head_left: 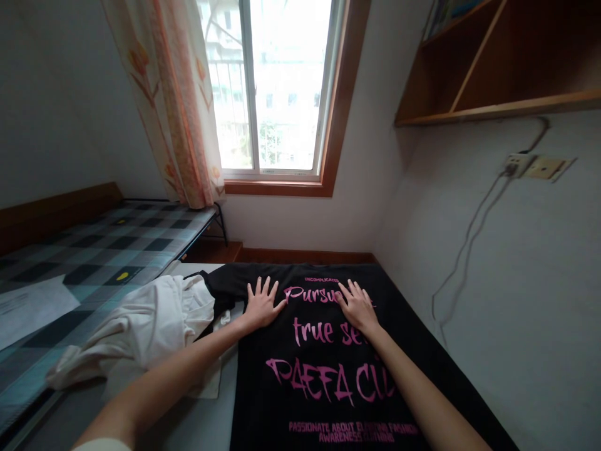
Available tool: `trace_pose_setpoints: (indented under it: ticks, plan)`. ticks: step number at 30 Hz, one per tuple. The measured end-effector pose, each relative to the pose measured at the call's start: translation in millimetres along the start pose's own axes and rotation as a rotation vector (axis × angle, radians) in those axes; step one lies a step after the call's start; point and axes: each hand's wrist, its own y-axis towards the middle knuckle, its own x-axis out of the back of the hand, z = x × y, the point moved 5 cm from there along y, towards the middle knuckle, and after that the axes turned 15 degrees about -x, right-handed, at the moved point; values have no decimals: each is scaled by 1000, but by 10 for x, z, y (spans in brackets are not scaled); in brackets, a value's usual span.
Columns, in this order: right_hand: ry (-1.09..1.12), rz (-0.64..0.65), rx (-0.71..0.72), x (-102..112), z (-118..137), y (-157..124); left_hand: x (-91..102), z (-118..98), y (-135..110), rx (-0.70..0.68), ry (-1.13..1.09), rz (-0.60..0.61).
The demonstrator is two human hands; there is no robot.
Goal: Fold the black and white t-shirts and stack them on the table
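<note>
A black T-shirt (323, 382) with pink lettering lies spread flat on the surface in front of me. My left hand (261, 304) rests palm down on its upper left part, fingers spread. Over the pink lettering near the shirt's top, my right hand (357, 306) also lies flat with the fingers apart. Neither hand holds anything.
A crumpled white garment (141, 326) lies left of the shirt. Further left stands a cot with a checked mattress (94, 250) and a white sheet of paper (28, 307). A window with a curtain (178, 106) is ahead. On the right wall are a wooden shelf (493, 69), a socket (535, 166) and a hanging cable.
</note>
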Motion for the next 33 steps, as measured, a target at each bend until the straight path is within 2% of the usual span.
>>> trace_pose_setpoints:
  ticks: [5,9,12,15,20,24,28,33]
  plan:
    - [-36,38,8,40,-240,-342,-7,-82,-241,-3,27,-81]
    - [-47,51,25,61,-506,-637,-29,-232,-375,-32,16,-75]
    - [-56,42,9,70,-642,-760,-64,-314,-389,-40,6,-69]
    - [-65,50,1,68,-661,-735,-73,-313,-318,-28,3,-57]
    - [-75,70,-27,73,-566,-472,-20,-220,-86,-36,-17,-31]
    - [-78,64,-56,86,-502,-359,43,-191,-4,-39,-21,-82]
    - [-77,7,-42,106,-469,-434,107,-221,-137,-55,19,-207]
    - [-77,32,4,85,-449,-566,175,-220,-496,-86,27,-181]
